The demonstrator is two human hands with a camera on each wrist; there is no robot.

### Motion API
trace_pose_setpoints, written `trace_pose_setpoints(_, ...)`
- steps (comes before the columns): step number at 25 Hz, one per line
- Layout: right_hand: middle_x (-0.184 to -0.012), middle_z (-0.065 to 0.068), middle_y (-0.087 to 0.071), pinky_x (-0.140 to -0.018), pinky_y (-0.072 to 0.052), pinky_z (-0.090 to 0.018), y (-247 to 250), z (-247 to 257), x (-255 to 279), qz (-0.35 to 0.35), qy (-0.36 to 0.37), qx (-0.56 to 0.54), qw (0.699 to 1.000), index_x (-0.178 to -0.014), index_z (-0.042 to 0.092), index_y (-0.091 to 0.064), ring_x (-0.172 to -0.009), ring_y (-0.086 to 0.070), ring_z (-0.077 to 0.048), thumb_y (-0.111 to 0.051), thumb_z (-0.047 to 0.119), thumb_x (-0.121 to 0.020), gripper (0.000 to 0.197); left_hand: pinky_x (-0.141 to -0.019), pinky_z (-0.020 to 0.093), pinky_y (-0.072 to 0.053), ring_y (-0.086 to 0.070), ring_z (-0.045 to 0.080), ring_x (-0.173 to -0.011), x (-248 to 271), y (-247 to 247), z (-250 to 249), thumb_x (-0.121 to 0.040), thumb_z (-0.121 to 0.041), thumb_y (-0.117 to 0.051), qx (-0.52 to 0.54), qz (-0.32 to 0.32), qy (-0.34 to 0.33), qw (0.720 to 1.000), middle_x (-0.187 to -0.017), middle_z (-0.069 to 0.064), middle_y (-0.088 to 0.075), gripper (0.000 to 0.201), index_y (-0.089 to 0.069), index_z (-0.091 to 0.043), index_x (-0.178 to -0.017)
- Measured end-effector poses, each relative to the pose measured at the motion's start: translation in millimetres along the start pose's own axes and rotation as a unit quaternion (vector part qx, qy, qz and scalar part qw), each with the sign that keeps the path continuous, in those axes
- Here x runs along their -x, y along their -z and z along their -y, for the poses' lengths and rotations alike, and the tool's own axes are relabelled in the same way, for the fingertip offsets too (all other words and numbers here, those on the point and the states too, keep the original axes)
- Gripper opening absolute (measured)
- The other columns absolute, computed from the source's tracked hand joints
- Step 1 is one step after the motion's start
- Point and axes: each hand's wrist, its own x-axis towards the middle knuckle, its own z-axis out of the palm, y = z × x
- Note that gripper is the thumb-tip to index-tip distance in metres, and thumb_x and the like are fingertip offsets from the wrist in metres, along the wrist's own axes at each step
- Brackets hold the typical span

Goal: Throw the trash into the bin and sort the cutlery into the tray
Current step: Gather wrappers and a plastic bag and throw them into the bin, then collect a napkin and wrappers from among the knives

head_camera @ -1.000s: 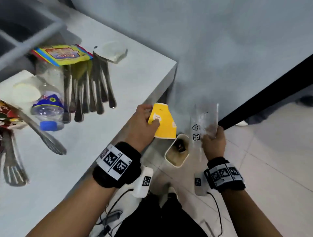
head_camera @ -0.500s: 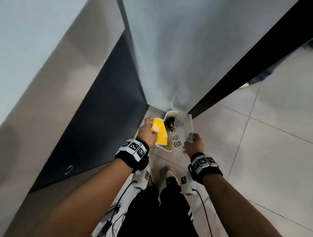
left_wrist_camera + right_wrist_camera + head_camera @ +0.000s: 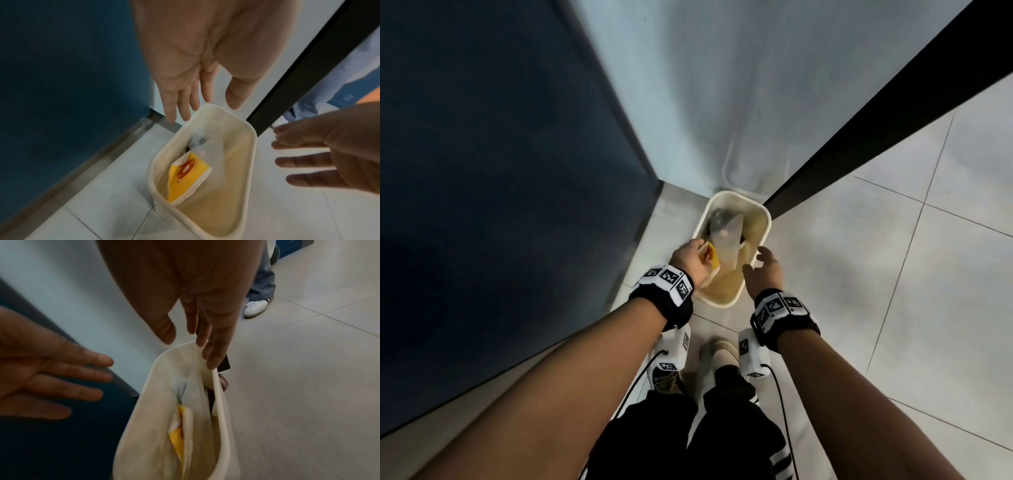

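Half a second ago the left hand (image 3: 205, 53) pinched a yellow wrapper (image 3: 186, 177) and the right hand (image 3: 185, 288) gripped a clear plastic sheet (image 3: 729, 240) just above the bin (image 3: 252, 146); now both pieces are let go and sit inside it. Both hands hang over the bin with fingers straight and spread, holding nothing. The left hand is above the bin's left rim, the right hand above its right rim.

The wrapper lies against the bin's left inner wall, standing on edge. In the left wrist view its long axis runs up the wall, with the lower end deep in the bin and the upper end toward the rim, its red mark facing up. The clear sheet stands tilted in the middle of the bin, its narrow end pointing toward the far rim, touching the wrapper along one side.

The cream bin stands on the tiled floor (image 3: 893, 274) in a corner, its long axis running away from the person, between a dark blue panel (image 3: 500, 171) and a black post (image 3: 876, 120).
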Motion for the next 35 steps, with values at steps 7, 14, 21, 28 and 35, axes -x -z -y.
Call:
trace_pose_setpoints(7,-0.119,-0.013,-0.064,-0.093,-0.044,-0.031,52,54,84,0.018,0.08,0.025,0.996,-0.117,0.01,-0.059,-0.108,-0.059,-0.032,-0.052,0.005,-0.084,0.035,-0.1,0.023,-0.04,-0.057,0.023,-0.118,89,62,-33,-0.089,-0.009,-0.054,0.084,-0.035,0.001,0.996,-0.124,0.009,-0.065,0.033,-0.06,-0.009,-0.122)
trace_pose_setpoints(14,-0.105,-0.015,-0.069,-0.075,-0.037,-0.019,156,189,240,0.042,0.276,0.085,0.957,-0.108,0.009,-0.065,-0.099,-0.062,-0.031,-0.047,0.006,-0.088,0.027,-0.089,0.015,-0.045,-0.064,0.019,-0.103,268,183,-116,-0.087,-0.006,-0.054,0.194,-0.123,-0.063,0.971,-0.11,0.008,-0.07,0.029,-0.064,-0.005,-0.115)
trace_pose_setpoints(21,-0.088,-0.002,-0.061,-0.057,-0.04,-0.004,202,330,368,0.091,0.486,0.082,0.866,-0.103,0.01,-0.067,-0.07,-0.055,-0.018,-0.052,0.006,-0.086,0.024,-0.06,0.011,-0.04,-0.052,0.005,-0.071,437,313,-131,-0.088,-0.014,-0.057,0.268,-0.283,-0.14,0.91,-0.078,-0.014,-0.056,0.022,-0.064,-0.016,-0.109)
trace_pose_setpoints(28,-0.102,-0.008,-0.061,-0.077,-0.04,-0.022,156,433,418,0.11,0.554,0.151,0.811,-0.106,0.011,-0.064,-0.085,-0.055,-0.023,-0.053,0.008,-0.086,0.023,-0.089,0.035,-0.05,-0.063,0.031,-0.101,507,419,-48,-0.084,-0.021,-0.059,0.194,-0.525,0.008,0.829,-0.113,0.008,-0.067,0.03,-0.065,-0.016,-0.114)
trace_pose_setpoints(35,-0.13,-0.019,-0.053,-0.098,-0.039,-0.029,85,518,422,0.068,0.562,0.238,0.789,-0.118,0.008,-0.06,-0.113,-0.056,-0.032,-0.055,0.013,-0.087,0.032,-0.105,0.044,-0.037,-0.042,0.04,-0.128,504,489,37,-0.081,-0.036,-0.059,0.091,-0.509,0.206,0.831,-0.14,0.017,-0.04,0.055,-0.048,-0.019,-0.133)
